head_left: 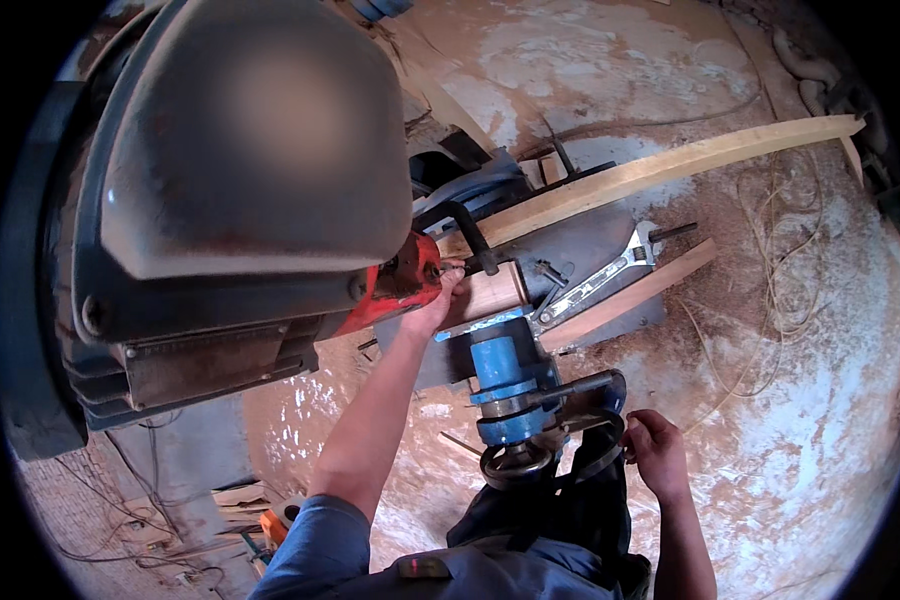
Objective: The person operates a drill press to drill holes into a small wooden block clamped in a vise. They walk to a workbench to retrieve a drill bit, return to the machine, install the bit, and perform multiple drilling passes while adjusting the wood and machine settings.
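Note:
My left hand (435,308) reaches up beneath a red machine housing (410,275). Its bent fingers are at the near end of a wood block (495,289); part of the hand is hidden, so what it grips cannot be made out. A bent black clamp arm (468,228) comes down by the block. My right hand (658,450) is curled in at the right edge of a dark handwheel (610,462), and what is within its fingers is hidden. A blue screw fixture (495,365) with a metal wheel (516,465) stands between my hands.
A big dusty motor housing (260,150) fills the upper left. An adjustable wrench (595,283) lies beside a short wood strip (635,298). One long wood beam (670,172) reaches far right. Thin cord (770,300) loops over the dusty floor. An orange tool (273,525) sits lower left.

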The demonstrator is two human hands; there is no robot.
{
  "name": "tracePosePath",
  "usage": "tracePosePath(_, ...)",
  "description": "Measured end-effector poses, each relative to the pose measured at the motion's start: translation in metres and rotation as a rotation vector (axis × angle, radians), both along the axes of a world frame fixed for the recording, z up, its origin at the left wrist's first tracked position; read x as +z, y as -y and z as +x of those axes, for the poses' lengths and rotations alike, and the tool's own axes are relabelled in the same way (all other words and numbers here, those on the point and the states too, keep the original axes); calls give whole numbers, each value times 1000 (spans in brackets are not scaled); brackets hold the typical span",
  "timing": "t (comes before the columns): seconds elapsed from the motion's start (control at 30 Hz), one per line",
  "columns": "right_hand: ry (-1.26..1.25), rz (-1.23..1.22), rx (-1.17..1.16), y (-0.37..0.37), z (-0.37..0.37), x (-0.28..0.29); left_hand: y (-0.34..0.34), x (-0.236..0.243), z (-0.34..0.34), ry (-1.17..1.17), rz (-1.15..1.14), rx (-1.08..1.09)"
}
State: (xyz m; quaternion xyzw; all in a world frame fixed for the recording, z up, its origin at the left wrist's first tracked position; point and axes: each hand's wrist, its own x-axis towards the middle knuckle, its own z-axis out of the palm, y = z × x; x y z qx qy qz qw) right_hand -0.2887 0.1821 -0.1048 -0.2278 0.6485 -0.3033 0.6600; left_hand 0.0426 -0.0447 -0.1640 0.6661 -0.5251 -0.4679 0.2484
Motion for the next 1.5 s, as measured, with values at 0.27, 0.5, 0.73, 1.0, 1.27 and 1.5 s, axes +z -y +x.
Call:
tracePosePath(0.27, 24, 15, -43, 3, 4, -4, 2, 2, -4, -271, 149, 113)
tracePosePath(0.5, 33, -46, -48, 9, 8, -1, 0, -2, 2, -580, 292, 173)
tracePosePath(0.73, 123, -499, -66, 90, 47, 79, 1, -6, 5, -730, 404, 240)
tracePosePath(1.0, -361, -1220, 394, 234, 129, 106, -3, 1, -11, -798, 217, 333)
tracePosePath(1.27, -418, -1017, 811, 264, 127, 134, 8, 4, -16, -870, 234, 357)
tracePosePath(1.5, -539, -1315, 614, 261, 137, 112, 8, 6, -17, -891, 251, 376)
